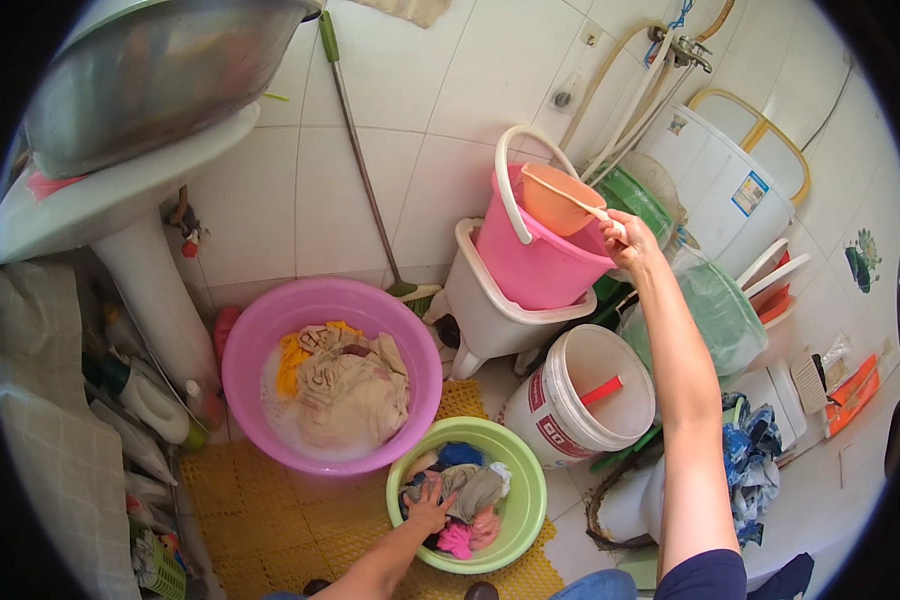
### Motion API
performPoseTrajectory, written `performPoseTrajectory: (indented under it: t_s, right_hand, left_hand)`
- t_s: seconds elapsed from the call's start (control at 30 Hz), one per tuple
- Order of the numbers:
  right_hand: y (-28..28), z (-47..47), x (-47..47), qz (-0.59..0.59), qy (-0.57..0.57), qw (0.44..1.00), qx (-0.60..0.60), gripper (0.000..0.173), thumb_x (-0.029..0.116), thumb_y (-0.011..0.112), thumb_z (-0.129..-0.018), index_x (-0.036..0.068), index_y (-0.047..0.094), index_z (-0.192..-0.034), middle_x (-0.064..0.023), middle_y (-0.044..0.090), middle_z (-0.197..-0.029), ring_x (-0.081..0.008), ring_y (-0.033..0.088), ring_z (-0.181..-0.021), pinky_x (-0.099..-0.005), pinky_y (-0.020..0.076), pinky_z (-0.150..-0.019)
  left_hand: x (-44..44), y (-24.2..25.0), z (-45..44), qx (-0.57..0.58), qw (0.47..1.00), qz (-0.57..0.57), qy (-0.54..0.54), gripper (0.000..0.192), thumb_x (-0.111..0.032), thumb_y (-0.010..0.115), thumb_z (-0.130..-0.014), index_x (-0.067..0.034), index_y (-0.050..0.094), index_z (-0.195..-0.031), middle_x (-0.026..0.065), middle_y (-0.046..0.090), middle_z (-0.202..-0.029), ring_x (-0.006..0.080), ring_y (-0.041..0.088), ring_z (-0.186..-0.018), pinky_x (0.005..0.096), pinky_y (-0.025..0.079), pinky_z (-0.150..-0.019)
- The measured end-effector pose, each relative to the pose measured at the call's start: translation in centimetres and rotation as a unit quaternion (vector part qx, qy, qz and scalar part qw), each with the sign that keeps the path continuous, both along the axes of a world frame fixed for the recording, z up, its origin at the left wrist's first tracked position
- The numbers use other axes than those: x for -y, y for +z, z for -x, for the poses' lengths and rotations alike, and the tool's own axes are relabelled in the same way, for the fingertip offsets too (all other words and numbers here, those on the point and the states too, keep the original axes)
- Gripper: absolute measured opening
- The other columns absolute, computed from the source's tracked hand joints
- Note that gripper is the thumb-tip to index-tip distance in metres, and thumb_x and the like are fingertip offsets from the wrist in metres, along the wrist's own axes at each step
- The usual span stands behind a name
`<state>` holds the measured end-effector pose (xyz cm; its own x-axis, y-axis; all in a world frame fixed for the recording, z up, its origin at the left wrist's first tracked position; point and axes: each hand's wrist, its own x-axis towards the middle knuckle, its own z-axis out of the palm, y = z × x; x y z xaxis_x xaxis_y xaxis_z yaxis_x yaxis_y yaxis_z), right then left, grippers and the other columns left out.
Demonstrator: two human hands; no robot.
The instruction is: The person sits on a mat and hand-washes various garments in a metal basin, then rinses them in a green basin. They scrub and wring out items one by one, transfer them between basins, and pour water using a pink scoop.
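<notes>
With fingers closed around its light handle, my right hand [622, 238] holds an orange plastic dipper [559, 199] over the mouth of a pink bucket [540, 259]. The bucket stands tilted in a whitish plastic tub [480, 307]. My left hand [427, 510] rests with spread fingers on wet-looking clothes [471, 487] in a light green basin [532, 517]; whether it grips any cloth is not plain. Left of that, a large purple basin [240, 367] contains sudsy water with beige [352, 397] and yellow cloth [292, 360].
A white bucket [547, 427] with a red-handled thing inside stands right of the green basin. Yellow perforated mats [262, 517] cover part of the floor. A pedestal sink [142, 270] carries a big metal bowl [157, 82]. A broom [360, 150] leans on the tiled wall.
</notes>
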<state>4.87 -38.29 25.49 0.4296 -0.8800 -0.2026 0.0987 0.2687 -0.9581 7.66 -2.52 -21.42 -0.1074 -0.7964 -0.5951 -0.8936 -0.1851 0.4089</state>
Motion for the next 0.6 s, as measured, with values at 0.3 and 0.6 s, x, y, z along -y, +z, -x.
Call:
performPoseTrajectory:
  t_s: [0.3, 0.6]
  right_hand:
    - [1.9, 6.6, -8.4, 0.031, -0.004, 0.998, 0.048, 0.013, 0.02, 0.047, -0.089, 0.007, 0.043, -0.09, 0.0005, 0.046, -0.061, -0.0036, 0.034, -0.037, -0.0184, 0.033, -0.036]
    - [-4.3, 15.2, -22.4, 0.05, -0.036, 0.996, -0.064, 0.018, 0.023, 0.051, -0.087, 0.005, 0.046, -0.089, -0.0018, 0.046, -0.057, -0.0043, 0.032, -0.034, -0.0175, 0.0271, -0.032]
  left_hand:
    - [-0.3, -1.0, 0.1, 0.0, 0.999, 0.034, 0.008, 0.06, -0.041, 0.041, -0.088, -0.036, 0.009, -0.138, 0.0075, -0.015, -0.144, 0.0329, -0.002, -0.133, 0.0659, 0.012, -0.096]
    - [-0.7, 0.0, -0.3, -0.03, 0.997, 0.062, 0.017, 0.06, -0.037, 0.047, -0.085, -0.036, 0.016, -0.137, 0.0084, -0.01, -0.145, 0.0334, -0.001, -0.133, 0.0672, 0.012, -0.095]
